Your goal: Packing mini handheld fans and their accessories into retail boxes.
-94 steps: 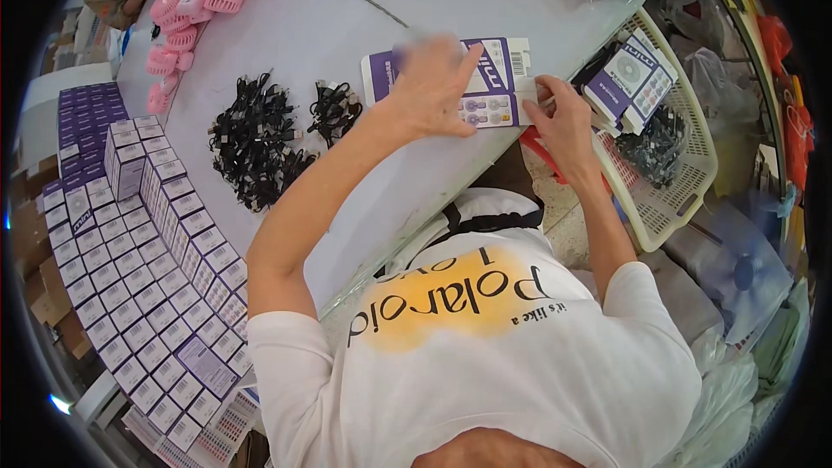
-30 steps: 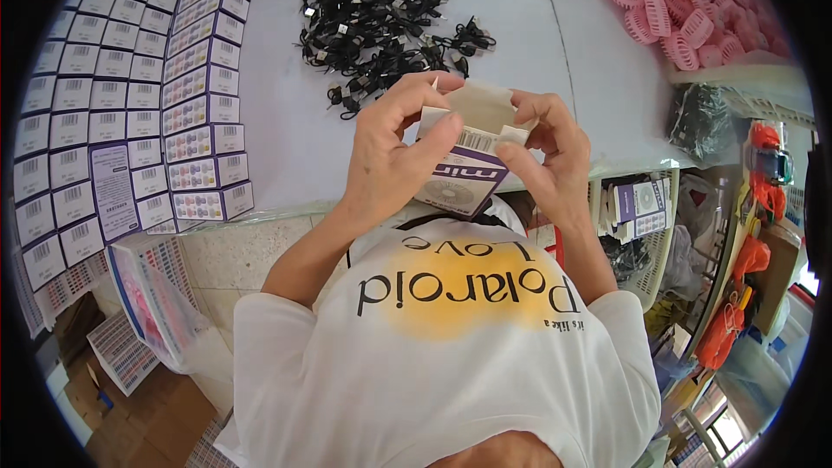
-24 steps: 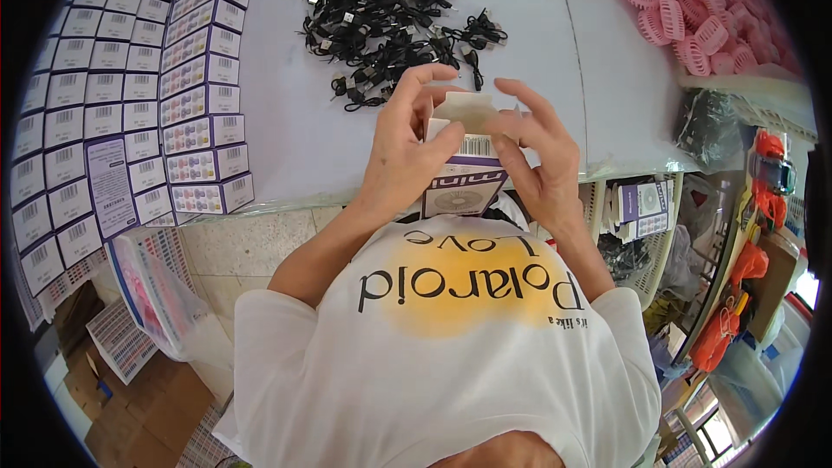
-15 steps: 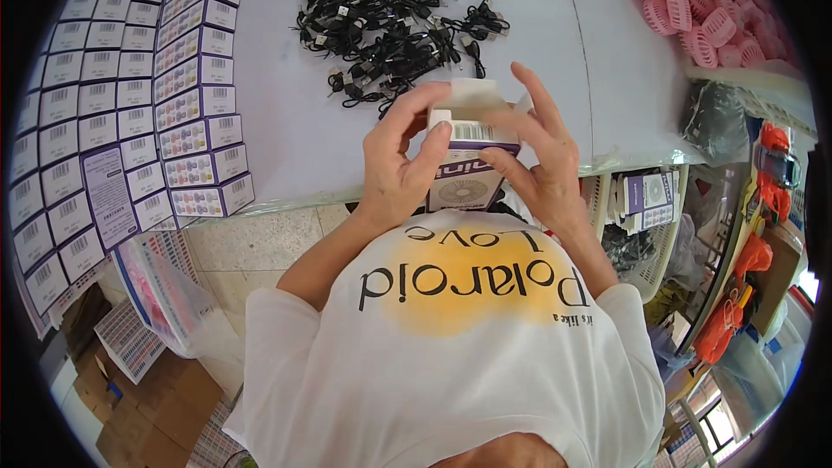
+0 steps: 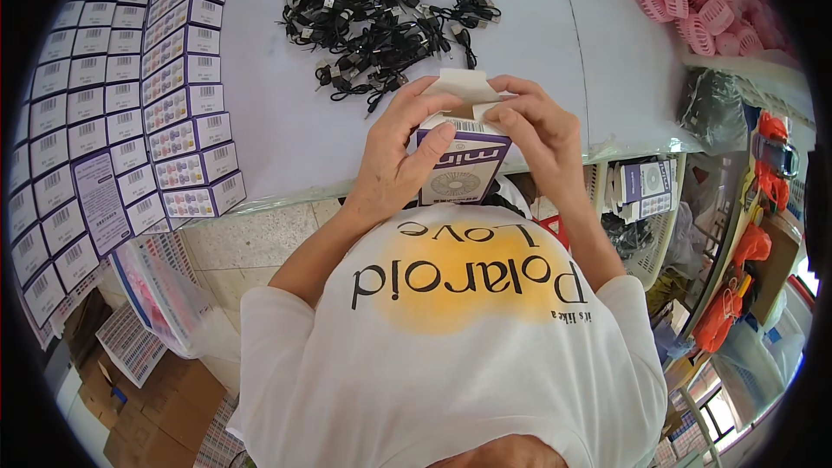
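Both hands hold one small purple-and-white box [image 5: 459, 165] upright in front of the chest, just above the near edge of the counter [image 5: 555, 52]. The left hand [image 5: 394, 160] wraps the box's left side, thumb pressed flat on the printed front, fingers curled over the top; that looks like the steadying grip. The right hand [image 5: 542, 134] pinches the top right corner, fingertips on the pale flap [image 5: 459, 87], which stands open and tilts away. Held this high and close, the open end faces the person, so the flap can be worked with the fingertips while the body stays clamped.

Just beyond the hands, on the counter, lies a loose heap of black cables [image 5: 381, 9], within easy reach. On the left, finished-looking boxes [image 5: 130, 113] of the same kind lie flat in tight rows, edge to edge. At the far right sits a pile of pink plastic pieces [image 5: 693, 0]. Below the counter edge on the right, a white basket [image 5: 650, 234] holds more flat cartons. Low on the left, stacks of printed sheets [image 5: 156, 286] lean by the floor.
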Demonstrator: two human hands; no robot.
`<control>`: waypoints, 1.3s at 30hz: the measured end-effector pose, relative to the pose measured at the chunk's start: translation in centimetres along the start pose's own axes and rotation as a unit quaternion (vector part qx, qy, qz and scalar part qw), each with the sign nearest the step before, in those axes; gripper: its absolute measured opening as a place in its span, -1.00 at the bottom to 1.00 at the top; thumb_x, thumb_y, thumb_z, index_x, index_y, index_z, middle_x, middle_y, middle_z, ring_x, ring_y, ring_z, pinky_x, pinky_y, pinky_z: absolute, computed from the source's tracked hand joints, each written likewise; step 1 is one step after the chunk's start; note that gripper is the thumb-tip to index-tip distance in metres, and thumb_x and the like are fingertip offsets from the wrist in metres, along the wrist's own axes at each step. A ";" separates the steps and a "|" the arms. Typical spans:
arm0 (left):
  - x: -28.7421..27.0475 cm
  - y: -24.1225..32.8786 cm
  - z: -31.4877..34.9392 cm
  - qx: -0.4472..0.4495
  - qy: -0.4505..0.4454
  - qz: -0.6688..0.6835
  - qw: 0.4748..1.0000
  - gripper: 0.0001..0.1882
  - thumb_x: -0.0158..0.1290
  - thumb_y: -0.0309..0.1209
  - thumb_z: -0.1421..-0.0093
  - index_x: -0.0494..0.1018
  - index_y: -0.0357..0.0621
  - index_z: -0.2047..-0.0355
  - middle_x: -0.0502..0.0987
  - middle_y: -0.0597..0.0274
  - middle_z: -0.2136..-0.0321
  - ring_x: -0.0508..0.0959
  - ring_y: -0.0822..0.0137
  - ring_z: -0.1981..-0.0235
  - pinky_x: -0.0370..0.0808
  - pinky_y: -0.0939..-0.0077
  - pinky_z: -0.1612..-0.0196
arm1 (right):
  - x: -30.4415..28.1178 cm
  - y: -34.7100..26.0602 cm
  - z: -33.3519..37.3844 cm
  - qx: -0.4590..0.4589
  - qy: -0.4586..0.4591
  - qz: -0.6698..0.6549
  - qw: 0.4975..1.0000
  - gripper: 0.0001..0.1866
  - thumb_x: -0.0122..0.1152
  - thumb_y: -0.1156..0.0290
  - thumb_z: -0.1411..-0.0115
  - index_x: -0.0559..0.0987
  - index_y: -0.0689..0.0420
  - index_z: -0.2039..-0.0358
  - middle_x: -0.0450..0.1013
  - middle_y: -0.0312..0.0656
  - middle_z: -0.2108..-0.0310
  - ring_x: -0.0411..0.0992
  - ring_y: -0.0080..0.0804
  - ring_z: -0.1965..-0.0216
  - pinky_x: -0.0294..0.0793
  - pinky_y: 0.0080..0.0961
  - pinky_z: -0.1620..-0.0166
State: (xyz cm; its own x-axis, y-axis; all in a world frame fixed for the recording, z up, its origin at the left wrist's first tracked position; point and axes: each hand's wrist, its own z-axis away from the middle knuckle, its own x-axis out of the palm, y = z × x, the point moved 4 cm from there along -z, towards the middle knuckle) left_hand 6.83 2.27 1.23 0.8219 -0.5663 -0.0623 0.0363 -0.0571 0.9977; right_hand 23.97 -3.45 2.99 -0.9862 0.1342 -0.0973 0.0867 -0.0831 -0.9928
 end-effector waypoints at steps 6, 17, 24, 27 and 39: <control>0.7 0.5 0.6 -0.050 0.033 0.125 0.990 -0.74 0.06 -0.31 -0.18 0.43 -0.23 0.21 0.41 -0.08 0.13 0.39 0.19 0.03 0.30 0.43 -0.02 | -0.6 -0.5 -1.3 0.006 -0.096 -0.046 0.994 -0.80 0.15 0.60 -0.08 0.58 0.24 0.25 0.44 -0.20 0.22 0.40 -0.47 0.22 0.41 -0.57 0.16; 0.4 1.9 -0.7 0.108 -0.050 -0.091 0.989 -0.87 0.09 -0.53 -0.08 0.48 -0.24 0.33 0.40 -0.04 0.08 0.50 0.21 0.24 0.43 0.48 0.18 | -1.0 -3.3 -3.8 0.010 -0.163 0.210 0.964 -0.74 0.24 0.56 0.05 0.58 0.26 0.27 0.49 -0.15 0.35 0.48 -0.40 0.36 0.46 -0.53 0.30; 0.0 2.2 0.0 0.079 -0.079 -0.092 0.989 -0.76 0.12 -0.46 0.02 0.48 -0.23 0.29 0.40 -0.02 0.06 0.49 0.20 0.25 0.42 0.48 0.19 | -0.3 -4.5 -3.5 0.000 -0.281 0.259 0.924 -0.72 0.11 0.55 0.02 0.53 0.20 0.22 0.44 0.02 0.55 0.41 -0.10 0.56 0.43 -0.41 0.37; -0.1 2.0 0.8 0.079 -0.102 -0.070 0.989 -0.72 0.15 -0.37 -0.01 0.47 -0.23 0.27 0.41 -0.03 0.10 0.49 0.17 0.21 0.43 0.44 0.17 | 0.8 -4.9 -2.5 -0.021 -0.306 0.297 0.904 -0.86 0.05 0.55 0.01 0.44 0.25 0.38 0.40 0.10 0.59 0.41 0.13 0.46 0.35 -0.11 0.37; -0.4 1.7 1.1 0.153 -0.120 -0.095 0.976 -0.60 0.20 -0.32 -0.04 0.41 -0.19 0.14 0.35 -0.12 0.02 0.46 0.07 0.13 0.42 0.38 0.09 | 0.5 -6.2 -3.1 -0.030 -0.370 0.229 0.900 -0.61 0.06 0.57 -0.01 0.47 0.24 0.07 0.49 -0.02 0.51 0.48 -0.25 0.55 0.46 -0.47 0.39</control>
State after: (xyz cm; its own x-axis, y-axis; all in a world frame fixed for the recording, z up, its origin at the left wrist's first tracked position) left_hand 5.94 1.44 2.94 0.6588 -0.6958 -0.2862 -0.0270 -0.4020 0.9152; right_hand 23.34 0.24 8.88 -0.6675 -0.5962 -0.4460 0.4940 0.0934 -0.8644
